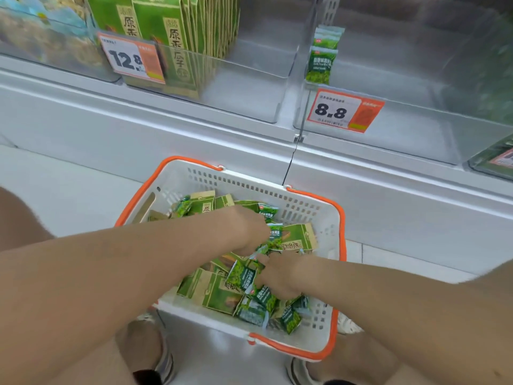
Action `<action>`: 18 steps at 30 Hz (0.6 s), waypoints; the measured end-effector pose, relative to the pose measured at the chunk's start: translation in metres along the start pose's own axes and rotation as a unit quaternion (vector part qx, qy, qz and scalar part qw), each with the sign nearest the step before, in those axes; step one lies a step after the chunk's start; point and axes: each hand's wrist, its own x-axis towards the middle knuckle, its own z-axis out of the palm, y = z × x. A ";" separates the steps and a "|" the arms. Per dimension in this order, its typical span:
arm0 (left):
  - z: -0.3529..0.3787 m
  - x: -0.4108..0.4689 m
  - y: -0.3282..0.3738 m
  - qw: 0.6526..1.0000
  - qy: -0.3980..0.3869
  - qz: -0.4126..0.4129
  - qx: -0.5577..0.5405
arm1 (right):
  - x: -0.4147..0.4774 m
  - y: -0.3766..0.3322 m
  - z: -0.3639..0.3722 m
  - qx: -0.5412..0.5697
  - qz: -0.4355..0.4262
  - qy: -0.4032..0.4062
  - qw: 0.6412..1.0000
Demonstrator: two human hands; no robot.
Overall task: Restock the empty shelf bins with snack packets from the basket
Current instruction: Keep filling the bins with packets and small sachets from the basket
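The small green snack packets (251,307) lie mixed with bigger green bags (213,293) in the white basket (313,209). The basket sits on the floor (402,259), low in the middle of the frame. The left hand (244,229) has its fingers curled round one of the small packets. The right hand (280,273), just below it, looks curled on another. The see-through bin (416,134) at the upper right, behind the 8.8 price tag (345,110), holds only two small packets. The packets look shiny and slippery, so one could slide out on the way up and drop to the floor. A big bag could also get grabbed by mistake and end up in the wrong bin.
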 end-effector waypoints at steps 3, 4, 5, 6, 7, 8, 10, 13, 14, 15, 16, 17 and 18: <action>0.002 -0.004 -0.011 1.000 0.003 -0.019 0.009 | 0.008 -0.002 -0.001 0.007 -0.010 -0.004 1.000; 0.002 -0.005 -0.014 1.000 0.006 -0.019 0.008 | 0.008 -0.003 -0.003 0.009 -0.014 0.011 1.000; 0.001 -0.006 -0.016 1.000 0.006 -0.020 0.010 | 0.009 -0.003 -0.004 0.008 -0.020 0.029 0.999; 0.000 -0.006 -0.017 1.000 0.009 -0.021 0.008 | 0.008 -0.001 -0.004 0.014 -0.024 0.052 0.998; -0.002 -0.007 -0.018 1.000 0.012 -0.022 0.005 | 0.009 0.001 -0.004 0.025 -0.024 0.074 0.997; -0.005 -0.007 -0.019 1.000 0.019 -0.023 0.004 | 0.009 0.003 -0.005 0.048 -0.024 0.099 0.994; -0.010 -0.010 -0.022 0.999 0.032 -0.025 -0.008 | 0.006 0.010 -0.011 0.134 -0.023 0.144 0.980; -0.021 -0.017 -0.032 0.997 0.056 -0.053 -0.016 | -0.013 0.026 -0.036 0.248 -0.021 0.169 0.954; -0.025 -0.021 -0.037 0.996 0.061 -0.064 -0.019 | -0.023 0.033 -0.046 0.272 -0.009 0.175 0.946; -0.031 -0.024 -0.043 0.995 0.065 -0.077 -0.022 | -0.032 0.041 -0.056 0.289 0.004 0.185 0.939; -0.035 -0.027 -0.049 0.993 0.069 -0.090 -0.033 | -0.045 0.048 -0.068 0.302 0.014 0.191 0.934; -0.040 -0.032 -0.056 0.991 0.070 -0.101 -0.059 | -0.059 0.055 -0.079 0.310 0.018 0.196 0.930; -0.045 -0.036 -0.063 0.988 0.066 -0.108 -0.088 | -0.073 0.061 -0.090 0.310 0.021 0.206 0.928</action>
